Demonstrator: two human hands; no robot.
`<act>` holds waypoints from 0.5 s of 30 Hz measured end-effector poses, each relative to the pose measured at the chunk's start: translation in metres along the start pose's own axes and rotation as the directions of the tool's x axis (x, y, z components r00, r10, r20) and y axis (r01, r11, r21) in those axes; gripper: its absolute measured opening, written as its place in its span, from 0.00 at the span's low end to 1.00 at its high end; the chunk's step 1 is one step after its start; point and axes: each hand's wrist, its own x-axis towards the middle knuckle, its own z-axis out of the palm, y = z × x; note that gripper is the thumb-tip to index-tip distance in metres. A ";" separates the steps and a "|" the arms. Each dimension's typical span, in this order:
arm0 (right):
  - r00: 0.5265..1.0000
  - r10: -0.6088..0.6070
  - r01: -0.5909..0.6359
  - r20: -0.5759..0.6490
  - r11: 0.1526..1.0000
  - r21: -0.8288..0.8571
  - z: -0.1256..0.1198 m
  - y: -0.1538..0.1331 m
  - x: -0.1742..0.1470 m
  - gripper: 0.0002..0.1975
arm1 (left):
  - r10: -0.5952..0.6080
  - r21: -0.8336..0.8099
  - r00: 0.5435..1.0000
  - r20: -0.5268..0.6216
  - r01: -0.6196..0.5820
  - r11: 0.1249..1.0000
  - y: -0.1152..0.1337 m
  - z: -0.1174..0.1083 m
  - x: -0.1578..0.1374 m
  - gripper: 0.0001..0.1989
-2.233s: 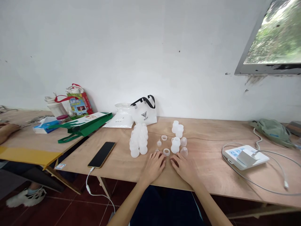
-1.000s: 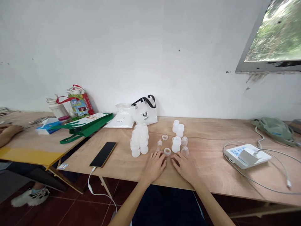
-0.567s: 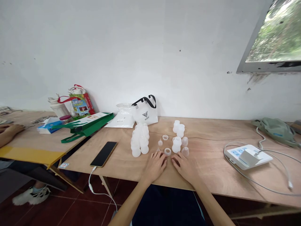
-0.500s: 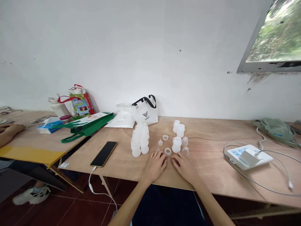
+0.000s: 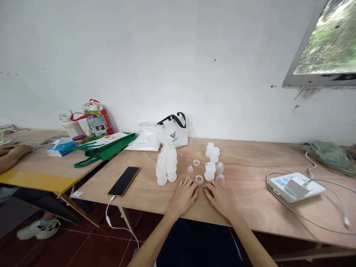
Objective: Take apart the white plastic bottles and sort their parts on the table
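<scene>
Resting at the far left edge, another person's hand [image 5: 12, 152] lies flat on a neighbouring table [image 5: 33, 174] whose near strip is yellow, with a blue-and-white box [image 5: 57, 150], a green folded bag [image 5: 101, 146], a white jug [image 5: 71, 126] and a red-handled printed bag [image 5: 97, 120] farther along it. On the plywood table [image 5: 250, 193], a black phone [image 5: 124, 181] lies face up with a white cable [image 5: 116, 226] hanging from its near end toward the floor. Behind it a clear plastic packet [image 5: 144, 139] and a white tote with black handles [image 5: 172, 131] stand against the wall. In front of the tote stands a tight cluster of frosted white bottles [image 5: 166, 165]. Just right of it lie a small clear teat [image 5: 190, 169] and two white rings, the far ring [image 5: 196, 162] and the near ring [image 5: 199, 179]. The left hand [image 5: 184, 196] lies palm down on the wood, fingers spread and holding nothing, its fingertips just short of the near ring. The right hand [image 5: 221, 199] lies flat beside it, likewise empty, the two hands nearly touching. Beyond the right hand stand a single frosted bottle [image 5: 210, 171], two clear domed caps [image 5: 219, 174], and a pair of bottles [image 5: 212, 151] farther back. Well to the right sits a white power strip [image 5: 296, 185] with looping white cords [image 5: 317, 218], and a green cloth bag [image 5: 329, 155] near the wall.
</scene>
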 end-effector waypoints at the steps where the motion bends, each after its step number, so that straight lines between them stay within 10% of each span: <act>1: 1.000 0.000 0.000 0.000 1.000 0.000 0.000 0.000 0.000 0.16 | -0.012 -0.016 1.000 -0.011 0.012 1.000 0.000 0.000 0.000 0.10; 8: 0.999 0.025 -0.024 0.033 1.000 -0.015 -0.010 -0.007 0.000 0.15 | -0.249 0.000 0.956 -0.157 0.252 0.968 -0.003 0.004 -0.001 0.12; 15: 1.000 0.008 -0.008 0.016 1.000 0.003 -0.009 -0.007 0.000 0.15 | -0.209 0.126 0.968 -0.139 0.226 0.966 -0.006 0.010 -0.003 0.15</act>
